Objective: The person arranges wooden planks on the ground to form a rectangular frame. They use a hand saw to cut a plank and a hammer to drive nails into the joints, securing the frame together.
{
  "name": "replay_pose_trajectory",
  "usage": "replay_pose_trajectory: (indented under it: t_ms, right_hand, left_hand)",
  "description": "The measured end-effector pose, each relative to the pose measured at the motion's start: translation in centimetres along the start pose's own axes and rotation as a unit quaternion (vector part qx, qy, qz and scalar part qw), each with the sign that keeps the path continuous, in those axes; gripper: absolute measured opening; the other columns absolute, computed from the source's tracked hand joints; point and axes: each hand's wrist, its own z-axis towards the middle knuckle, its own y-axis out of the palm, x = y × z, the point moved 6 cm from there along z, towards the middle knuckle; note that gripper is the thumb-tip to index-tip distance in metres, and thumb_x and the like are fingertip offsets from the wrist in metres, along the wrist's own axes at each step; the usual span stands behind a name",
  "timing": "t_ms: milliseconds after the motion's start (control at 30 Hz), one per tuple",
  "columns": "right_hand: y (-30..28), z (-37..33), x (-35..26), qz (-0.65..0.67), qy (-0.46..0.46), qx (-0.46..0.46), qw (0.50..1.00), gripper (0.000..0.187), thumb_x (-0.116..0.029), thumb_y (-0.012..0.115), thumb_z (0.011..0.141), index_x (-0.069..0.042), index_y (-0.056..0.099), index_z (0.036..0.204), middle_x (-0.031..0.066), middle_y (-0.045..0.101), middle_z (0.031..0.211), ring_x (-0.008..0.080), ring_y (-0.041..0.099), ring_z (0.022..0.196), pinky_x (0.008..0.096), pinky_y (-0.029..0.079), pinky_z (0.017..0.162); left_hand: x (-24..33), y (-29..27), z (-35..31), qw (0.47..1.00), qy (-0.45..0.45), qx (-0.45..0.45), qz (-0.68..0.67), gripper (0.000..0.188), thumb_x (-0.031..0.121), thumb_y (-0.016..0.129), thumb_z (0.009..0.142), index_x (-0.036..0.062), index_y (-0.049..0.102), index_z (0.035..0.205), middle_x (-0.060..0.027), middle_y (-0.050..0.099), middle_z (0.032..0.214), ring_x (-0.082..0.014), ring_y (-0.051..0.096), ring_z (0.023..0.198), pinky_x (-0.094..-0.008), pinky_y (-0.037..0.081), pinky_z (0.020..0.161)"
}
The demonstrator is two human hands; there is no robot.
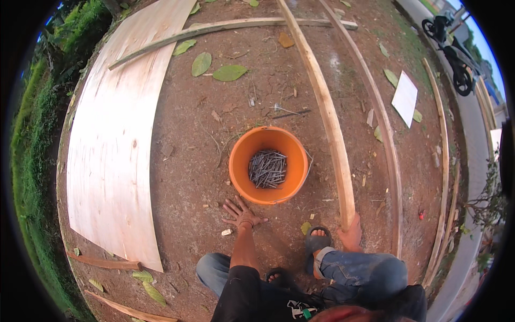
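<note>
My left hand (243, 213) is over the dirt just in front of an orange bucket (294, 163), its fingers spread and nothing held. A heap of grey nails (267, 168) covers the bucket's bottom. To the right of the bucket, my right hand (351, 235) grips the near end of a long wooden beam (339, 161). That beam stretches away from me to the far edge of the view, passing over a crosswise wooden strip (236, 24).
A large pale plywood sheet (115, 145) lies at the left. A second long beam (387, 145) runs along the right, with a small white board (405, 99) beyond it. Green leaves (229, 73) are scattered about. A motorcycle (456, 59) stands on the paved path.
</note>
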Motion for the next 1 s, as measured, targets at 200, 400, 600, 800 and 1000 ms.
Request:
replay_pose_trajectory:
  t_ms: [200, 400, 600, 800, 1000]
  right_hand:
    - [-1.1, -0.5, -0.9, 0.064, -0.056, -0.005, 0.996, 0.101, -0.022, 0.087, 0.068, -0.004, 0.026, 0.147, 0.0292, 0.045, 0.137, 0.0501, 0.050, 0.124, 0.0544, 0.046, 0.098]
    - [-0.5, 0.2, -1.6, 0.079, -0.072, 0.013, 0.994, 0.099, -0.024, 0.086, 0.069, -0.003, 0.029, 0.146, 0.0294, 0.045, 0.136, 0.0494, 0.048, 0.123, 0.0534, 0.045, 0.099]
    - [-2.8, -0.5, -1.4, 0.072, -0.037, -0.006, 0.997, 0.099, -0.027, 0.086, 0.071, -0.003, 0.028, 0.148, 0.0297, 0.045, 0.137, 0.0494, 0.049, 0.124, 0.0539, 0.044, 0.101]
    - [-3.4, -0.5, -1.2, 0.097, -0.024, 0.013, 0.995, 0.097, -0.026, 0.086, 0.073, -0.001, 0.030, 0.148, 0.0305, 0.047, 0.137, 0.0484, 0.050, 0.126, 0.0511, 0.044, 0.103]
    - [-2.1, -3.0, 1.2, 0.084, 0.009, 0.001, 0.996, 0.093, -0.027, 0.086, 0.074, -0.001, 0.033, 0.146, 0.0278, 0.049, 0.137, 0.0469, 0.052, 0.125, 0.0498, 0.046, 0.101]
  left_hand:
    - [-1.1, 0.0, -0.3, 0.999, 0.025, 0.026, -0.016, 0.165, 0.075, 0.087, 0.048, 0.0214, -0.025, 0.157, -0.0216, -0.037, 0.159, -0.0408, -0.035, 0.146, -0.0768, -0.007, 0.110]
    - [-1.6, 0.6, 0.8, 0.999, 0.016, 0.046, 0.003, 0.172, 0.077, 0.087, 0.045, 0.0190, -0.034, 0.153, -0.0217, -0.041, 0.156, -0.0392, -0.035, 0.146, -0.0756, -0.007, 0.110]
    - [-0.5, 0.7, 0.0, 1.000, -0.004, -0.004, 0.006, 0.171, 0.075, 0.088, 0.048, 0.0172, -0.036, 0.151, -0.0227, -0.042, 0.155, -0.0412, -0.037, 0.145, -0.0755, -0.007, 0.111]
    - [-0.3, 2.1, 1.8, 0.998, -0.036, -0.022, 0.057, 0.166, 0.076, 0.085, 0.052, 0.0151, -0.032, 0.153, -0.0226, -0.045, 0.153, -0.0409, -0.038, 0.144, -0.0750, -0.006, 0.113]
    - [-0.2, 2.1, 2.4, 0.995, -0.037, -0.031, 0.084, 0.162, 0.074, 0.085, 0.055, 0.0093, -0.024, 0.156, -0.0250, -0.046, 0.151, -0.0429, -0.040, 0.143, -0.0759, -0.004, 0.112]
